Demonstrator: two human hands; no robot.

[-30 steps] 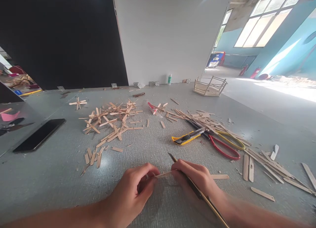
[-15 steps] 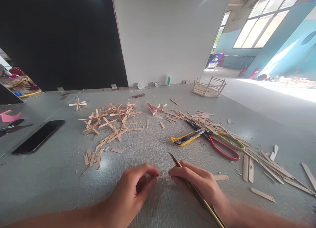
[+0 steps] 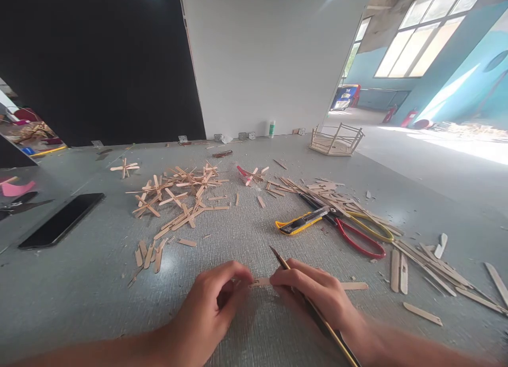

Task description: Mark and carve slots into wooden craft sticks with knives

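Note:
My left hand (image 3: pixel 218 298) pinches the left end of a short wooden craft stick (image 3: pixel 261 282) between thumb and forefinger, low over the table. The stick has a small dark notch or mark near that end. My right hand (image 3: pixel 317 293) grips a slim, dark, pointed tool with gold-coloured edges (image 3: pixel 323 319), which looks like tweezers. Its tip points up and to the left, away from the stick. The right fingertips meet the stick's right end. From behind the right hand, another craft stick (image 3: pixel 356 286) sticks out on the table.
Ahead on the left lies a heap of crossed-stick pieces (image 3: pixel 174 195). On the right are a yellow utility knife (image 3: pixel 304 222), scissors with red and yellow handles (image 3: pixel 359 240) and loose craft sticks (image 3: pixel 432 266). A phone (image 3: pixel 61 221) lies left; a stick-built frame (image 3: pixel 336 140) stands back right.
The stick between my hands has tilted, so more of its flat face and its dark notch show. My left fingertips have shifted slightly left; the right hand has barely moved.

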